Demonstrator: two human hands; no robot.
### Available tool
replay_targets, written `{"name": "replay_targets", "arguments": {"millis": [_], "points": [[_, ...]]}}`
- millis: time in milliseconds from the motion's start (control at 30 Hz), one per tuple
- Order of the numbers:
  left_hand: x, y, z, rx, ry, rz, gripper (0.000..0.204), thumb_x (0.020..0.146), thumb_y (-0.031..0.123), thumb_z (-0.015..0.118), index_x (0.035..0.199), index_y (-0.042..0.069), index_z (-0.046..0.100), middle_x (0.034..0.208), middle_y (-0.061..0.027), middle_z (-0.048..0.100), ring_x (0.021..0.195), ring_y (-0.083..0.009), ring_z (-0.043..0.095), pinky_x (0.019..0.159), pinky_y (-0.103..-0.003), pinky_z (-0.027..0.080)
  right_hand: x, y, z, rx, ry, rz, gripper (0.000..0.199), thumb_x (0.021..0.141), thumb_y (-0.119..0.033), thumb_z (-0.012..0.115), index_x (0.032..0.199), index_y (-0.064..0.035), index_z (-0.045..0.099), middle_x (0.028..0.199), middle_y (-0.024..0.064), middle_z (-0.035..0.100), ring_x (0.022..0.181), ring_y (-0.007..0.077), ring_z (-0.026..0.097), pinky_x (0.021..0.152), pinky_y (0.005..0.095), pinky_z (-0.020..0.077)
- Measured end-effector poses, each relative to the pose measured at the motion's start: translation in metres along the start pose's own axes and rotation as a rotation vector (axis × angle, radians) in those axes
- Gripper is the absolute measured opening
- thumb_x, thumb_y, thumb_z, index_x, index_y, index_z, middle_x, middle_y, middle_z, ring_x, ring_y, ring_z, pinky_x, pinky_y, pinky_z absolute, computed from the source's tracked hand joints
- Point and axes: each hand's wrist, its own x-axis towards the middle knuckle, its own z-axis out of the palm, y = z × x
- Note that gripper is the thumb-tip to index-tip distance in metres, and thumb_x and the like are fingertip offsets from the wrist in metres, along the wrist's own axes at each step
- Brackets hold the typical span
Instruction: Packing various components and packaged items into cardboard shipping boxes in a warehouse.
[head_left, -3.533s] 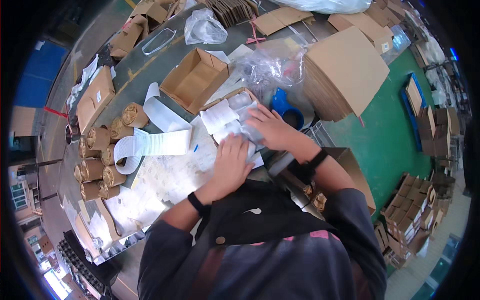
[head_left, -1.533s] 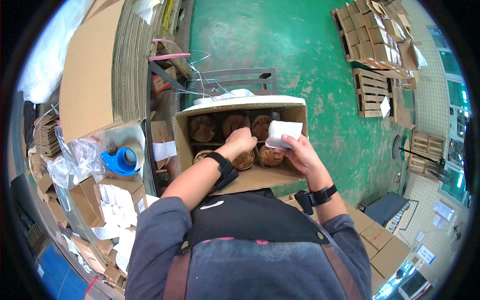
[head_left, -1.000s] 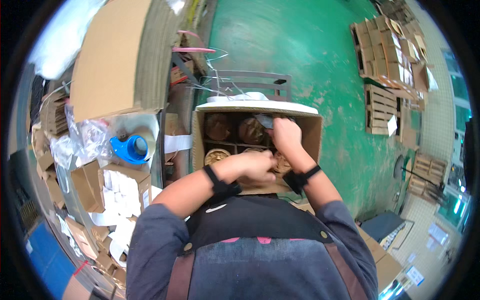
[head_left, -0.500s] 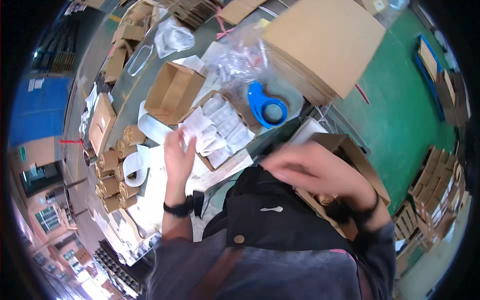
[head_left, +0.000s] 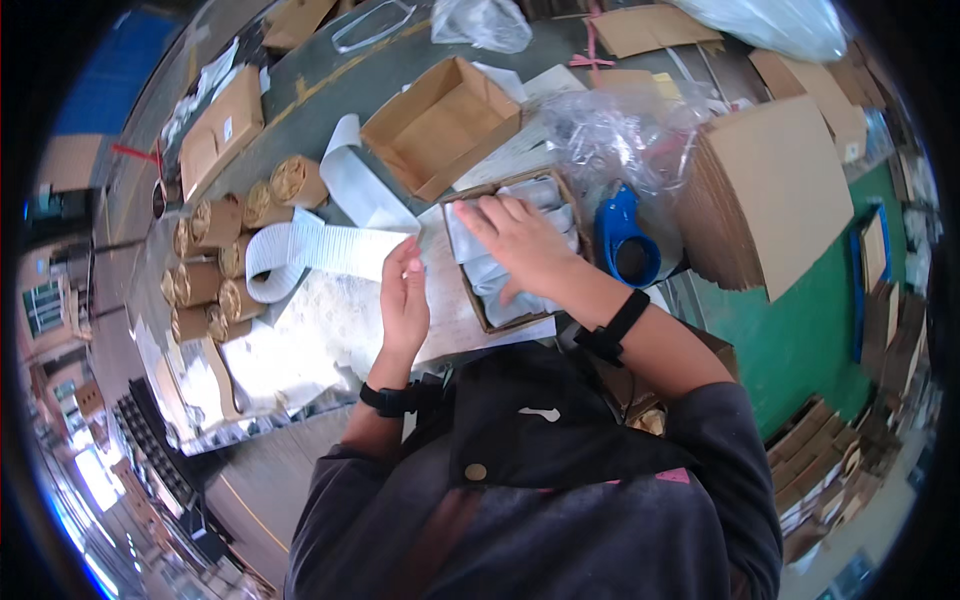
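Observation:
My left hand has its thumb and fingertips together at the free end of a white paper strip. The strip, marked with close lines, runs left into a loose curl on the table. My right hand lies palm down with fingers spread over an open cardboard box. It presses on the white paper-wrapped pieces packed in rows inside, hiding part of them. An empty brown box stands just beyond the filled one.
Several brown cylindrical rolls cluster at the left. A blue tape dispenser stands right of the filled box, near crumpled clear plastic and a stack of flat cardboard. Another white strip lies beside the empty box.
My right hand has swung from near the body onto the wrapped pieces. My left hand has left the box for the paper strip's end. The view has turned, shifting the table's contents.

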Motion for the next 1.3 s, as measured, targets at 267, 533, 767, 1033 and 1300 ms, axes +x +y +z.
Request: {"name": "replay_targets", "arguments": {"millis": [267, 533, 767, 1033, 1300], "points": [[-0.016, -0.016, 0.002, -0.025, -0.118, -0.077, 0.028, 0.094, 0.015, 0.055, 0.119, 0.001, 0.056, 0.111, -0.0095, 0.059, 0.091, -0.0135, 0.056, 0.074, -0.026, 0.047, 0.029, 0.0, 0.017, -0.16, 0.09, -0.163, 0.069, 0.048, -0.02, 0.084, 0.106, -0.0037, 0.05, 0.106, 0.0115, 0.055, 0.107, 0.0275, 0.053, 0.088, 0.0397, 0.0387], [-0.022, -0.028, 0.007, -0.067, -0.182, -0.12, 0.028, 0.093, 0.012, 0.056, 0.118, 0.001, 0.055, 0.107, -0.0086, 0.061, 0.082, -0.0139, 0.058, 0.07, -0.026, 0.048, 0.02, -0.022, 0.051, -0.352, 0.324, -0.042, 0.062, 0.055, -0.009, 0.076, 0.11, -0.0038, 0.048, 0.115, 0.013, 0.058, 0.106, 0.0273, 0.056, 0.088, 0.0388, 0.0383], [-0.011, -0.01, 0.003, -0.046, -0.118, -0.13, 0.043, 0.088, 0.014, 0.065, 0.126, 0.002, 0.049, 0.102, -0.0075, 0.059, 0.083, -0.013, 0.056, 0.068, -0.026, 0.047, 0.021, 0.008, 0.024, 0.368, 0.155, 0.223, 0.064, 0.061, -0.006, 0.073, 0.118, -0.005, 0.045, 0.109, 0.014, 0.063, 0.096, 0.029, 0.062, 0.081, 0.0391, 0.0467], [0.001, 0.05, 0.041, -0.26, -0.147, 0.051, 0.076, 0.074, 0.022, 0.081, 0.133, 0.002, 0.038, 0.124, -0.0086, 0.045, 0.114, -0.0214, 0.047, 0.089, -0.032, 0.044, 0.003, 0.013, 0.005, 1.395, 0.386, 0.404, 0.058, 0.067, 0.002, 0.063, 0.123, -0.0029, 0.047, 0.111, 0.009, 0.06, 0.099, 0.0169, 0.058, 0.087, 0.0304, 0.0466], [-0.001, 0.116, 0.079, -1.049, -0.837, -0.517, 0.074, 0.071, 0.013, 0.073, 0.135, 0.003, 0.038, 0.127, -0.0135, 0.051, 0.118, -0.0256, 0.051, 0.1, -0.037, 0.042, -0.133, -0.013, -0.055, 1.913, 0.576, 0.172, 0.079, 0.072, -0.001, 0.076, 0.14, -0.0018, 0.034, 0.132, 0.0128, 0.05, 0.124, 0.023, 0.047, 0.102, 0.0341, 0.0395]]}}
